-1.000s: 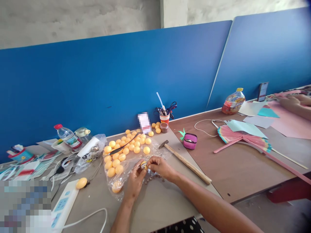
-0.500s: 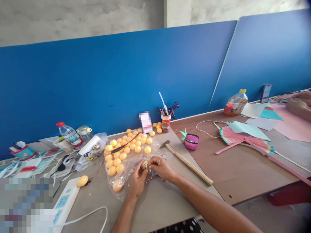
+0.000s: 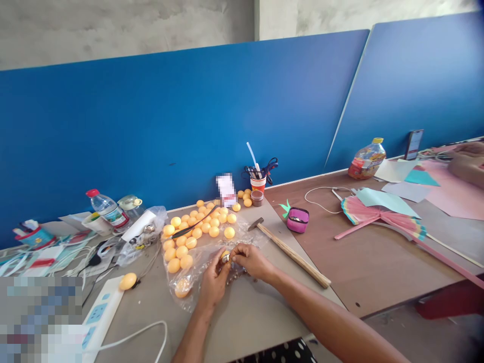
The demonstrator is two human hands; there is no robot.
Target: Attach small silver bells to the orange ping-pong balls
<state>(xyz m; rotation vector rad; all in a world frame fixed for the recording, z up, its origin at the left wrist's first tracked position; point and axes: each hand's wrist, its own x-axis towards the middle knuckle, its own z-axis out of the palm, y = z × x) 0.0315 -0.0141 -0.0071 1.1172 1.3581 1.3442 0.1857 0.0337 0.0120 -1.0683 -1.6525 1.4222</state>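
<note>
My left hand (image 3: 214, 283) is closed around a small orange ball (image 3: 225, 256) that has a shiny silvery part on its near side. The fingertips of my right hand (image 3: 252, 261) are pinched together at that silvery part; anything between them is too small to make out. Beneath both hands lies a clear plastic sheet (image 3: 204, 254), with small dark bits scattered on it and on the table close by. Several loose orange balls (image 3: 197, 233) rest on the sheet beyond my left hand, and a thin black tool (image 3: 189, 229) lies across them.
Right of my hands is a wooden-handled hammer (image 3: 293, 254), then a purple pouch (image 3: 298, 221). A power strip (image 3: 99, 315) and bottle (image 3: 109, 210) stand left. Far right are a pink paper fan (image 3: 381, 218), a juice bottle (image 3: 366, 160) and another person's hands (image 3: 469, 164).
My hands stay in the same place, with the ball turned slightly so its silvery part shows a little differently. At far right the other person's hands have shifted slightly.
</note>
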